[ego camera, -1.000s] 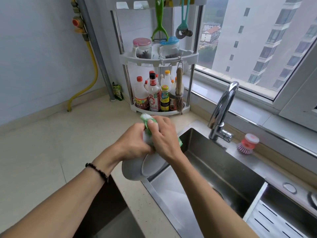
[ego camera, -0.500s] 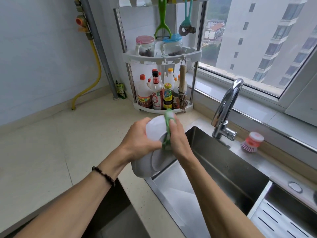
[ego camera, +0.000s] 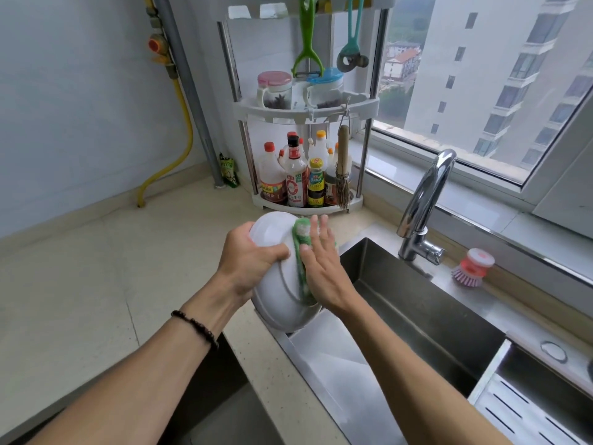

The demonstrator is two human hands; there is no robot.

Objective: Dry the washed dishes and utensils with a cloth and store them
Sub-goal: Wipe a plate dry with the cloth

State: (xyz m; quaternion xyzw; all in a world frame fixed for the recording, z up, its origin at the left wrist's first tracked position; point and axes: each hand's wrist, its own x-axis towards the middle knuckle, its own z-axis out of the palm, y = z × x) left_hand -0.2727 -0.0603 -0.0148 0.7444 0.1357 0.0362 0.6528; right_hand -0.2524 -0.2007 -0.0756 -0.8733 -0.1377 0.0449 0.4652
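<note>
Now the right hand (ego camera: 322, 268) lies flat, pressing the green cloth (ego camera: 301, 252) onto the white bowl (ego camera: 276, 277). The left hand (ego camera: 247, 255) grips the bowl's rim. The bowl has turned bottom-up since before, so drying goes on. It hangs over the sink's (ego camera: 417, 309) left edge, near the pale counter (ego camera: 80, 284) and window (ego camera: 481, 75).

A beige countertop (ego camera: 90, 284) carries a white corner rack (ego camera: 308, 205) and green packet (ego camera: 229, 171).
</note>
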